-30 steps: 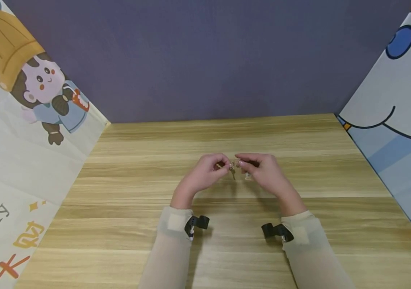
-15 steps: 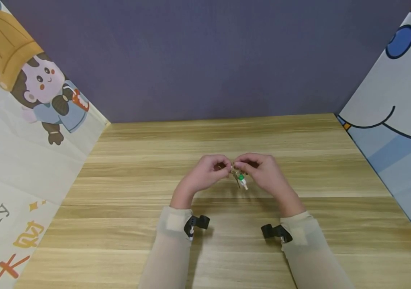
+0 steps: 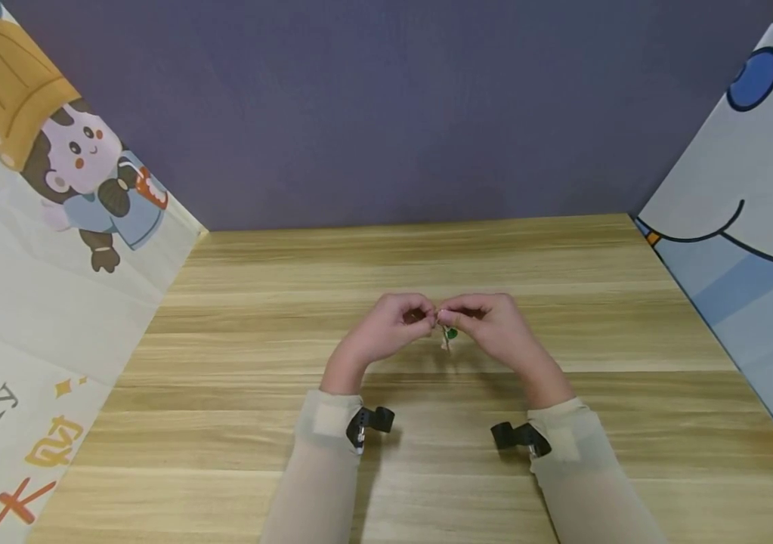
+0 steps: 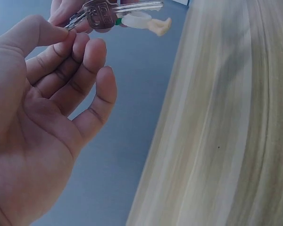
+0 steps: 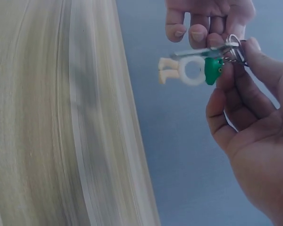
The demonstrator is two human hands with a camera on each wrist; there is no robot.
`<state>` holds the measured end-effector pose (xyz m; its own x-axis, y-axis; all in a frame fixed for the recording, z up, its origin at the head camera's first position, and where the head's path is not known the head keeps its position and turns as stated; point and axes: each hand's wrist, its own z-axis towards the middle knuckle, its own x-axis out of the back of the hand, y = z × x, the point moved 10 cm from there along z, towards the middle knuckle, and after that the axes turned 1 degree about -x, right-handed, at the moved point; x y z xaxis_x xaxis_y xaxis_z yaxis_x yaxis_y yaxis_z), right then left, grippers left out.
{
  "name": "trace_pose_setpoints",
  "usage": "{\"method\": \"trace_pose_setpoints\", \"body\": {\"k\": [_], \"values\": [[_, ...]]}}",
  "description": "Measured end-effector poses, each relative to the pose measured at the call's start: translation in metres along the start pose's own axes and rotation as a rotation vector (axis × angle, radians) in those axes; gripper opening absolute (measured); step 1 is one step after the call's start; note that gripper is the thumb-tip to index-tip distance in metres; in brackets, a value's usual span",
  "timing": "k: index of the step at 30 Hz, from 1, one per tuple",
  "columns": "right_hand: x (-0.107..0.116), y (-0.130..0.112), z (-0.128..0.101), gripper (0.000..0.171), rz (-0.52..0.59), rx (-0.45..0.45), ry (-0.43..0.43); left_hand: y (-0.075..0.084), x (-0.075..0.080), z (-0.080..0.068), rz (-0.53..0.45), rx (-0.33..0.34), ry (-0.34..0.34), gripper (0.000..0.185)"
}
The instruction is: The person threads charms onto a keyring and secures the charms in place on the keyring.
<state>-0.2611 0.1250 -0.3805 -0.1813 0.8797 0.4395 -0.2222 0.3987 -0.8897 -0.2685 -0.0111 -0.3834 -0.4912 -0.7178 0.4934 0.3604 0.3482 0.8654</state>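
Dangling green-headed charm (image 5: 193, 69) clear only wrist-side

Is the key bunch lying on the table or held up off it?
Held up: both hands pinch the key bunch in the air, and its charm dangles above the table.

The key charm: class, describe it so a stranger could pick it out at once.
Above the middle of the pale wooden table, both hands meet at a bunch of silver metal keys. Hanging among them is the small figure charm: green head, white ring-shaped body, cream legs.
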Motion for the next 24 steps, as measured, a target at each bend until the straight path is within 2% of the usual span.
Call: {"method": "trace_pose_setpoints", "body": {"k": [5, 10, 13, 18, 24], "values": [[-0.001, -0.004, 0.000, 0.015, -0.051, 0.022, 0.016, -0.005, -0.003, 0.000, -0.039, 0.014, -0.016, 0.022], [0.007, -0.020, -0.004, 0.011, -0.137, 0.149, 0.143, -0.007, -0.003, 0.000, -0.113, 0.037, -0.001, 0.025], [0.011, -0.027, -0.006, 0.010, -0.159, 0.202, 0.207, -0.005, 0.001, 0.000, -0.115, 0.028, 0.035, 0.022], [0.011, -0.024, -0.006, 0.014, -0.104, 0.162, 0.211, 0.002, 0.008, 0.000, -0.063, -0.016, 0.101, 0.017], [0.010, -0.016, -0.005, 0.022, -0.041, 0.061, 0.186, 0.003, 0.013, 0.000, -0.053, -0.017, 0.184, 0.013]]}}
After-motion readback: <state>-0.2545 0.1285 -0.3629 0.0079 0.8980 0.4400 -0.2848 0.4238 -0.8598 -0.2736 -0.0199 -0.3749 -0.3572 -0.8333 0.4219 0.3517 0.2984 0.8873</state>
